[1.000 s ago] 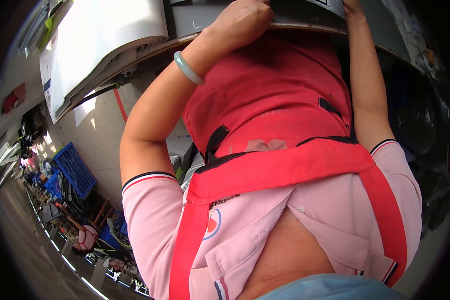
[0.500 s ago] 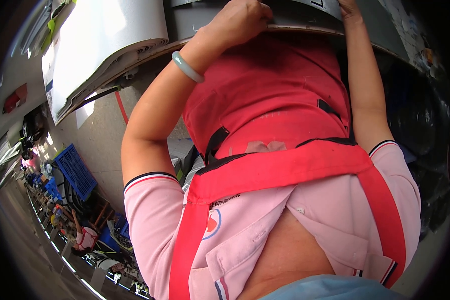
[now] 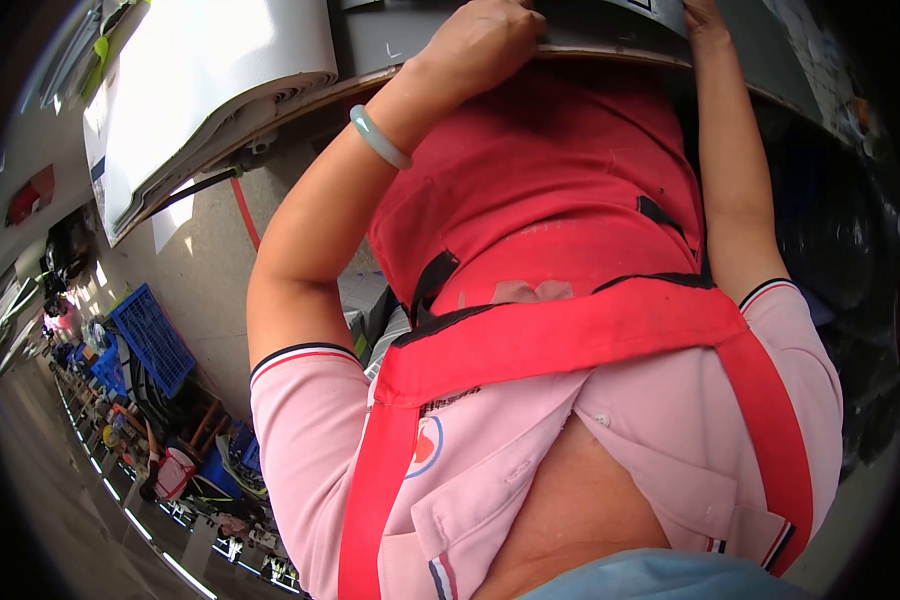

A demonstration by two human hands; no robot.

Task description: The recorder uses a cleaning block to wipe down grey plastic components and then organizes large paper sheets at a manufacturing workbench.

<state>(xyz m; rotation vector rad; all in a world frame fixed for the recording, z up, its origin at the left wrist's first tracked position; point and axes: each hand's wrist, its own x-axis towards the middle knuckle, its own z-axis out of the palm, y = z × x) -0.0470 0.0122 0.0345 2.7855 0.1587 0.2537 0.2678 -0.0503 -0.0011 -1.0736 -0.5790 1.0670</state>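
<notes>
Left hand point(image 3: 485, 45) and right hand point(image 3: 703, 18) lie at the desk's point(image 3: 610, 54) edge; left fingers curl, both grips indeterminable. Uneven pull could skew its pale sheet point(image 3: 652, 8).

Stacked sheets point(image 3: 220, 80) lie on the table point(image 3: 610, 53), left of the left hand point(image 3: 490, 38).
</notes>
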